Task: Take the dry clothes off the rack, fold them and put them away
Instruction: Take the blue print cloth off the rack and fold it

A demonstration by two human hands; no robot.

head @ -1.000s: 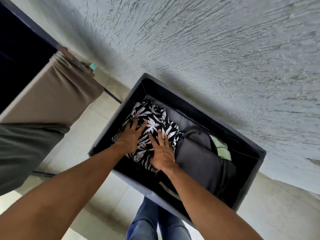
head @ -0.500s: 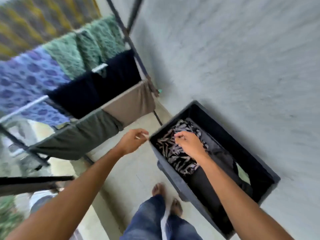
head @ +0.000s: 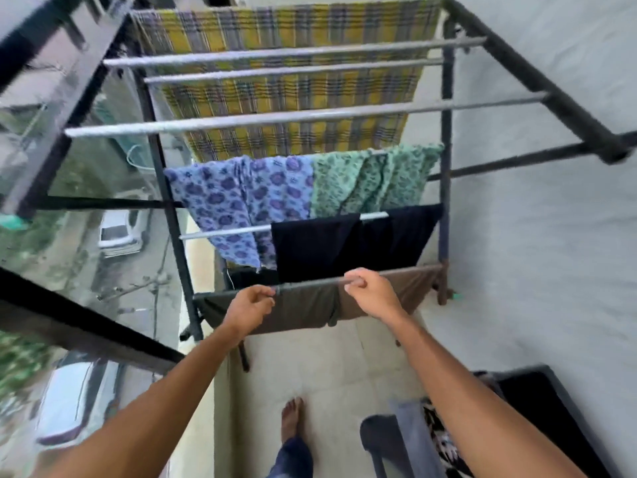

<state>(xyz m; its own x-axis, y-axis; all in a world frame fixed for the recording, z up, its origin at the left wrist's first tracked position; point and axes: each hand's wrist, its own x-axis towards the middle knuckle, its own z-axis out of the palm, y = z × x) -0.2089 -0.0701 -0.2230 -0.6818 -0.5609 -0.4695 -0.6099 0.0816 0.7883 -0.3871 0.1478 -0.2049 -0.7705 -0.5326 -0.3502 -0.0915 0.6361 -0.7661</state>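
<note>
Both hands have left the storage box, where they were pressing on the leaf-print garment a second ago, and are now up at the rack. An olive garment [head: 300,310] hangs folded over the lowest rail [head: 310,285], with a brown garment [head: 413,288] just beside it on the same rail, their edges touching. The left hand [head: 250,307] is at the olive garment's top edge, its thumb and curled fingers [head: 265,294] pinching the cloth where it drapes over the rail. The right hand [head: 374,294] has its fingers curled over the rail right where olive meets brown; which of the two cloths it holds I cannot tell through the blur. A bare stretch of rail shows between the hands.

One rail up hangs a dark navy garment [head: 344,246], and above that a blue floral cloth [head: 238,201] beside a green floral cloth [head: 365,181]. A yellow plaid cloth [head: 293,98] hangs at the far end of the rack [head: 445,132], behind three bare upper rails. Down at the lower right the storage box [head: 410,439] stands on the tiled floor [head: 344,367] against the wall [head: 551,236], the leaf-print garment [head: 443,439] inside it, partly hidden by the right forearm. A bare foot [head: 291,417] stands on the tiles.
</note>
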